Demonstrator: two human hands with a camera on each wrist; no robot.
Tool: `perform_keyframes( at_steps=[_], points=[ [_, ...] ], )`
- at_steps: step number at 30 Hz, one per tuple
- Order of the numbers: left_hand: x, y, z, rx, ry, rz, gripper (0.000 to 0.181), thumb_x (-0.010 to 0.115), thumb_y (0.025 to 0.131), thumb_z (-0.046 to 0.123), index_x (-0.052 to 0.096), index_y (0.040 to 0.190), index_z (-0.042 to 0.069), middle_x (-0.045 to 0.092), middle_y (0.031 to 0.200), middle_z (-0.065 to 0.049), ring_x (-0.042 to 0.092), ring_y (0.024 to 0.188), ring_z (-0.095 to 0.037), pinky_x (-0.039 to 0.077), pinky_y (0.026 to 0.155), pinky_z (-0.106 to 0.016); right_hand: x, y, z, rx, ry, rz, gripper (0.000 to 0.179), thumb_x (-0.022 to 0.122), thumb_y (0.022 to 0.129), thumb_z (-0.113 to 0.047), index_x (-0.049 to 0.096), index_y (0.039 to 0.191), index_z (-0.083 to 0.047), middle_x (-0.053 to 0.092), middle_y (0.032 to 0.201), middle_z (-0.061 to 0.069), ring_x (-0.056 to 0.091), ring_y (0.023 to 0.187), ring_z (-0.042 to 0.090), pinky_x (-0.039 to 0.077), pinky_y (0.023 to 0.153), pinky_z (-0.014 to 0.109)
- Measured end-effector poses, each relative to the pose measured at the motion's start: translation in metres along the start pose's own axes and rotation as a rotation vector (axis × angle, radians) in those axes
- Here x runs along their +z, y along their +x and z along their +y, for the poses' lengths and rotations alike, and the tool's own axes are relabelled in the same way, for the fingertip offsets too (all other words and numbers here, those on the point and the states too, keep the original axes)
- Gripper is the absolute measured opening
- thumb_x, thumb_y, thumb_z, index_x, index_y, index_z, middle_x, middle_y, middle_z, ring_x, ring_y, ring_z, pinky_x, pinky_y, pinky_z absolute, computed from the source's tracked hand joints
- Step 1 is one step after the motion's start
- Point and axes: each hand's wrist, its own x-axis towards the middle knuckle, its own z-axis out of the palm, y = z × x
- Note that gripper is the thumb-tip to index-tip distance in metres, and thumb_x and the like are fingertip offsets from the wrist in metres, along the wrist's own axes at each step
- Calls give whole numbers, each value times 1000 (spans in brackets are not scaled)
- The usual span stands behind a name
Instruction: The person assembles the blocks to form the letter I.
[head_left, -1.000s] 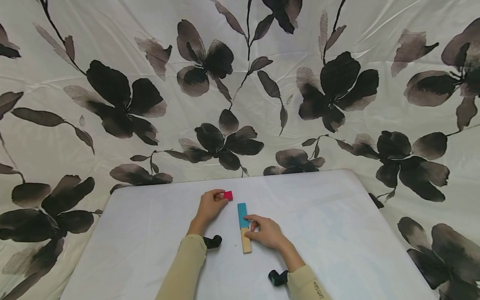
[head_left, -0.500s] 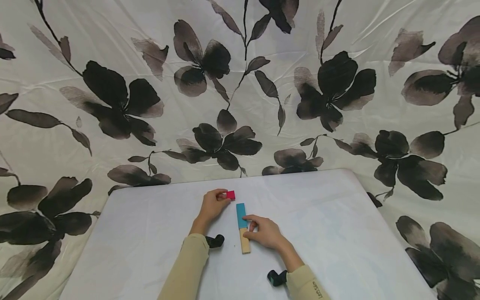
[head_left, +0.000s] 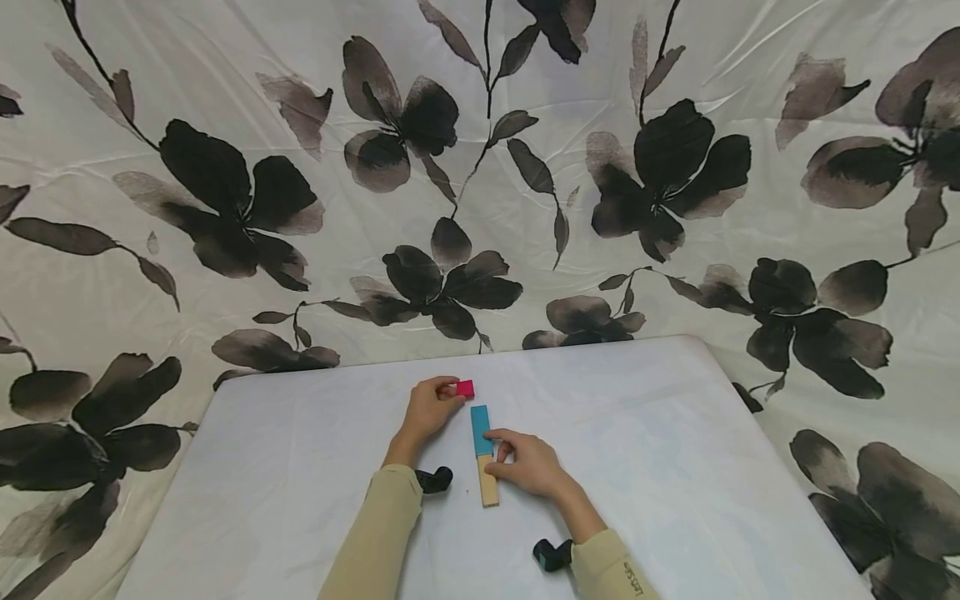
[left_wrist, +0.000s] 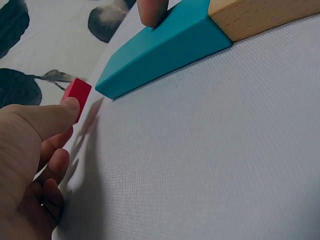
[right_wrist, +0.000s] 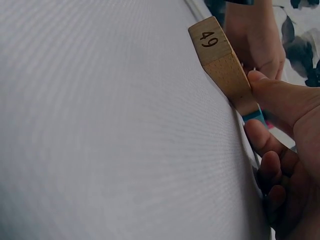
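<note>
In the head view my left hand [head_left: 431, 410] pinches a small red block [head_left: 466, 389] between thumb and fingertips, just beyond the far end of a blue block [head_left: 480, 429]. Seen from the left wrist, the red block [left_wrist: 77, 96] is held over its shadow, apart from the blue one. A plain wooden block [head_left: 488, 483] lies end to end with the blue block on the table. My right hand [head_left: 531, 463] rests relaxed fingers on this pair, index fingertip on the blue block and thumb on the wooden one [right_wrist: 230, 80], whose end is marked 49.
A white-covered table [head_left: 645, 433] lies under the blocks. Its far edge meets a hanging cloth [head_left: 555, 183] printed with dark flowers. Black wrist devices [head_left: 552, 556] sit by both beige sleeves [head_left: 377, 533].
My left hand has moved slightly to the right with the red block, closer to the line of the blue block. My right hand stays on the two joined blocks.
</note>
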Motion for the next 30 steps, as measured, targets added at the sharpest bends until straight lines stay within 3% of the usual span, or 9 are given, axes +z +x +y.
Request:
perform_keyframes(
  at_steps=[10, 20, 30],
  points=[
    [0, 1, 11, -9, -3, -19, 33, 77, 84, 10, 69, 115, 4, 64, 87, -4, 57, 77, -17, 49, 72, -32, 1, 4, 3, -17, -7, 2, 47, 74, 85, -35, 62, 129, -22, 56, 78, -16, 47, 62, 4, 38, 60, 25],
    [5, 8, 12, -1, 36, -34, 32, 76, 85, 13, 69, 115, 5, 64, 86, -1, 57, 76, -15, 49, 71, -32, -4, 6, 2, -15, -11, 14, 47, 75, 85, -35, 63, 128, -22, 56, 78, -15, 47, 63, 5, 38, 61, 26],
    [8, 1, 10, -27, 75, -35, 32, 77, 85, 15, 70, 114, 7, 64, 86, 0, 55, 76, -14, 47, 71, -31, 2, 2, 5, 10, 5, -5, 47, 75, 85, -35, 62, 129, -23, 56, 78, -16, 48, 63, 5, 38, 59, 25]
  ],
)
